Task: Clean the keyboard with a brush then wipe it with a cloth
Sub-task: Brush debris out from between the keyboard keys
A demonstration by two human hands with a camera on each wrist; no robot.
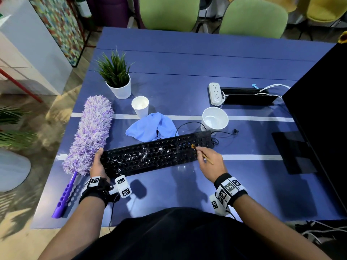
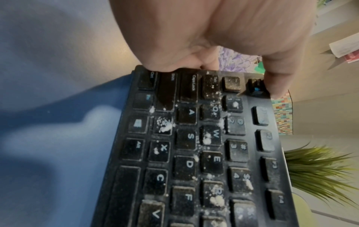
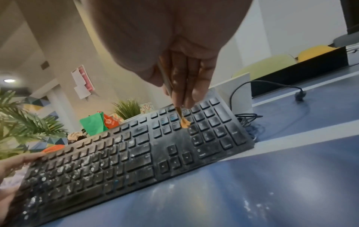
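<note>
A black keyboard (image 1: pixel 155 153) dusted with white crumbs lies on the blue table (image 1: pixel 187 62), tilted with its far edge raised. My left hand (image 1: pixel 98 165) grips its left end (image 2: pixel 194 73), thumb on the top edge. My right hand (image 1: pixel 210 162) pinches a thin wooden brush (image 1: pixel 203 155). The brush's orange bristles (image 3: pixel 185 123) press on the keys between the main block and the number pad. A crumpled blue cloth (image 1: pixel 152 126) lies just behind the keyboard.
A purple fluffy duster (image 1: pixel 90 134) lies left of the keyboard. Behind it stand a paper cup (image 1: pixel 140 106), a white bowl (image 1: pixel 215 119) and a potted plant (image 1: pixel 118 79). A power strip (image 1: pixel 215 93) and a dark monitor (image 1: pixel 319 109) are on the right.
</note>
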